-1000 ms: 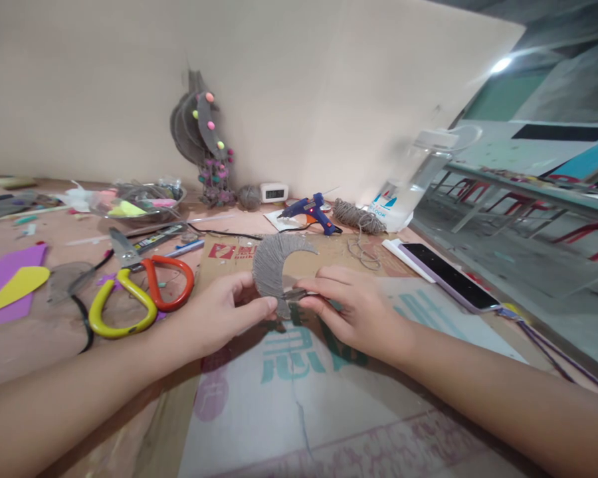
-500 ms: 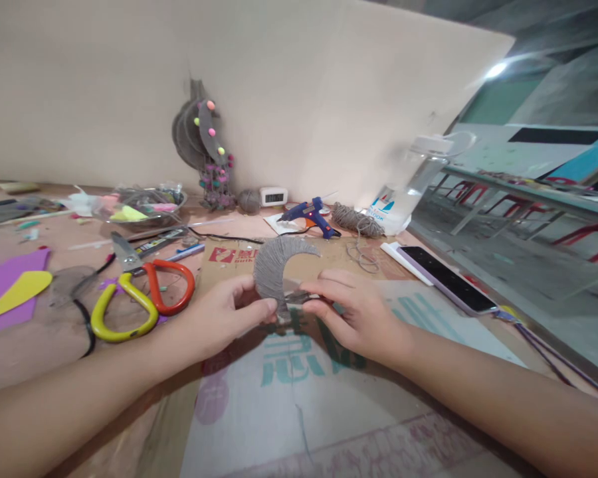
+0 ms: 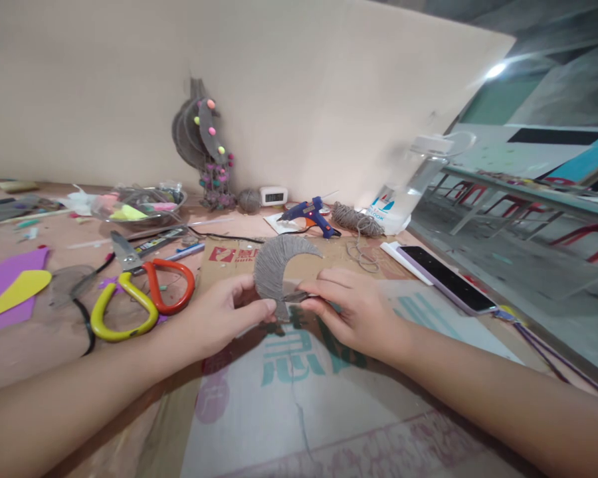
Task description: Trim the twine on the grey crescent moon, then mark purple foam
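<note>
Above the cardboard, a crescent shape wound in grey yarn (image 3: 272,265) is held upright, its curve bulging left. My left hand (image 3: 229,309) is closed on its lower left side, thumb in front. Between the thumb and fingers of my right hand (image 3: 353,312) is a small grey bundle (image 3: 296,297) that looks like yarn, right beside the crescent's inner edge. My fingers partly cover it. Below the crescent, a thin grey strand (image 3: 301,418) lies along the printed cardboard (image 3: 259,425).
Scissors with yellow and red handles (image 3: 129,292) lie left of my hands. Behind stand a blue glue gun (image 3: 311,216), a grey yarn hank (image 3: 356,219), a small clock (image 3: 273,196) and a clear bottle (image 3: 403,189). A phone (image 3: 448,279) lies right. A decorated yarn ornament (image 3: 199,133) leans at the wall.
The grey bundle in my right fingers has shifted slightly and now reaches straight across to the crescent. Both hands stay almost in place; the crescent has barely tilted.
</note>
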### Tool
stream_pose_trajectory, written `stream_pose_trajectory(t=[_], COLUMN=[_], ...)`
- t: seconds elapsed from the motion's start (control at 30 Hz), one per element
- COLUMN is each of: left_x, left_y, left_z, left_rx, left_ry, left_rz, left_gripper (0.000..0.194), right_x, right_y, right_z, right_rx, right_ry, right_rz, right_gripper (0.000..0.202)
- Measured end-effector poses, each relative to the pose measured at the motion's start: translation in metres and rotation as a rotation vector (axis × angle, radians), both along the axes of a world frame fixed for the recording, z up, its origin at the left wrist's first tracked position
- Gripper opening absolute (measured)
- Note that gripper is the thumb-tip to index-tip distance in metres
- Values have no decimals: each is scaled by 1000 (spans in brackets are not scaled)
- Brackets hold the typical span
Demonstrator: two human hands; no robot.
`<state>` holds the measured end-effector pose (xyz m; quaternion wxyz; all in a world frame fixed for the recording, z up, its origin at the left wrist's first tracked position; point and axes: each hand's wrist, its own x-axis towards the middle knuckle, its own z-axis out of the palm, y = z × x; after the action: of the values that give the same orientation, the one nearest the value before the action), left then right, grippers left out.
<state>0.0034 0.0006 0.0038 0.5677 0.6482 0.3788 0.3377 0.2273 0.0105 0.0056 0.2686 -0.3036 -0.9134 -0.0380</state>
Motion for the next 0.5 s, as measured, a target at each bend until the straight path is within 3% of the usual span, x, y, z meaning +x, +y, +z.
stream_pose_trajectory(t=[0.5], left_x=[0], left_y=[0], left_z=[2], left_rx=[9], left_ry=[29], left_rz=[17], left_gripper=[9], right_x=[-1], right_y=[0], right_z=[-1], right_rx=[49], right_ry=[4], right_rz=[10], right_gripper=[21])
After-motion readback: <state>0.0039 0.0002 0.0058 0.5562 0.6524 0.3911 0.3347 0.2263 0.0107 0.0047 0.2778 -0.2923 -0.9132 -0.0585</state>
